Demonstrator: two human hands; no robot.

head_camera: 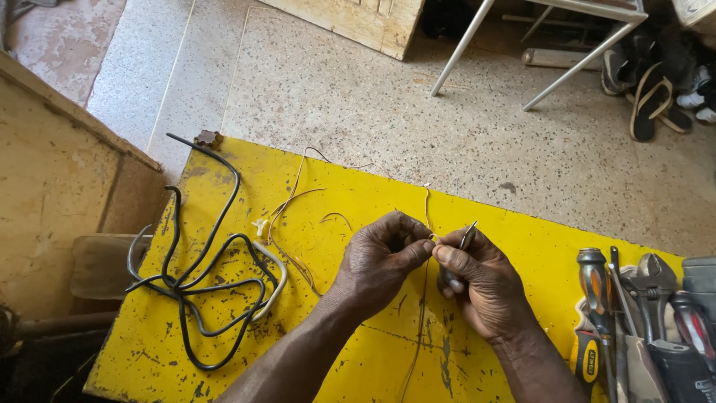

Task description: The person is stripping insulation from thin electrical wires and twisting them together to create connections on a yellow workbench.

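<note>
At the centre of the scratched yellow worktop (358, 224), our left hand (377, 265) pinches the thin pale wire (426, 205); our right hand (477, 283), at 3 o'clock, grips small metal pliers (468, 235). We should keep the wire taut.

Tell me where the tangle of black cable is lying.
In the head view, the black cable lies on the left part of the yellow board, left of the left hand, with thin wire offcuts between them.
</note>
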